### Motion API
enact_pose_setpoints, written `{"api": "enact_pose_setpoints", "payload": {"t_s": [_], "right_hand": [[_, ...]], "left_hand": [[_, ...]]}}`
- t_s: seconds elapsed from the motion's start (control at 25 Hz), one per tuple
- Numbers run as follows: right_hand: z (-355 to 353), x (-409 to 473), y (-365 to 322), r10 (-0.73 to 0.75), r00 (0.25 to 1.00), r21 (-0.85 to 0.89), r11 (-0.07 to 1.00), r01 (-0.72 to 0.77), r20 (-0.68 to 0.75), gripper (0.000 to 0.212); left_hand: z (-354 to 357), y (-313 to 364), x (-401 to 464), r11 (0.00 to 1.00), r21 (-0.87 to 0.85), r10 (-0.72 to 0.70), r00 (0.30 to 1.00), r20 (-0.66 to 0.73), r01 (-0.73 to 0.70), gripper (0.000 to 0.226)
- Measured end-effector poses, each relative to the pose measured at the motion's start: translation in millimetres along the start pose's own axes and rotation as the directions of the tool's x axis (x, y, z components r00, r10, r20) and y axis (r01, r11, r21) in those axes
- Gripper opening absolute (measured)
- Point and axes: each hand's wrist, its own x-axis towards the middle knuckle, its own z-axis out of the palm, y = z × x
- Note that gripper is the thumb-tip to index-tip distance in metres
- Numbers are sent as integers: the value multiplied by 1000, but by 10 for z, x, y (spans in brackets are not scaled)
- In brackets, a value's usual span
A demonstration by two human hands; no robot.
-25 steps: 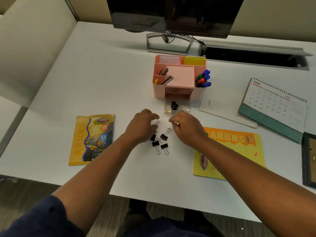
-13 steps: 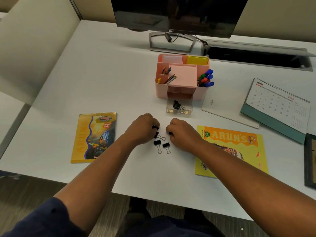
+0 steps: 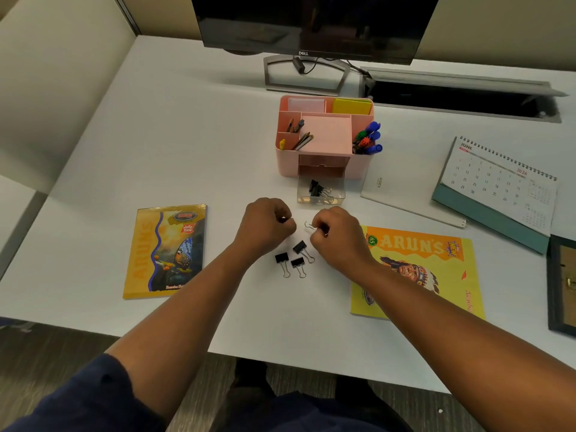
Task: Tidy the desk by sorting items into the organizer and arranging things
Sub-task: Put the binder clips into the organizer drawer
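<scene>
Both fists have lifted off the table — right hand (image 3: 335, 233) pinching a binder clip (image 3: 311, 226), left hand (image 3: 265, 226) curled on another; three clips (image 3: 294, 258) remain.

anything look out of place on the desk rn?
Yes. Three binder clips lie loose on the desk, outside the clear drawer pulled out of the pink organizer, which already holds others. Left hand and right hand each pinch a clip. Nothing looks spilled or damaged.
</scene>
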Motion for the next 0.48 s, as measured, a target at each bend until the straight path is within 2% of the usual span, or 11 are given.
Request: {"api": "enact_pose_setpoints", "payload": {"t_s": [0.04,0.08,0.12,0.2,0.24,0.28,0.48], "right_hand": [[-40,1,-29,123,991,157,981,-116,-42,11],[-76,8,-55,261,965,337,912,-235,-31,12],[-106,16,-91,375,926,520,785,-337,34,15],[-149,23,-167,463,859,760,470,-448,220,20],[-172,23,-205,459,843,802,372,-468,278,21],[-187,22,-238,449,839,820,320,-474,309,22],[-222,-15,-282,431,817,873,119,-473,384,17]], "left_hand": [[0,42,-19,984,-169,-54,998,-20,50,5],[2,88,-35,934,-344,-103,995,-3,96,5],[4,132,-46,856,-498,-135,990,42,138,5],[29,187,-71,691,-698,-137,982,131,189,8],[48,208,-85,631,-748,-134,979,155,204,10],[73,217,-92,595,-776,-136,977,162,211,11],[178,241,-132,569,-805,-144,984,102,166,12]]}}
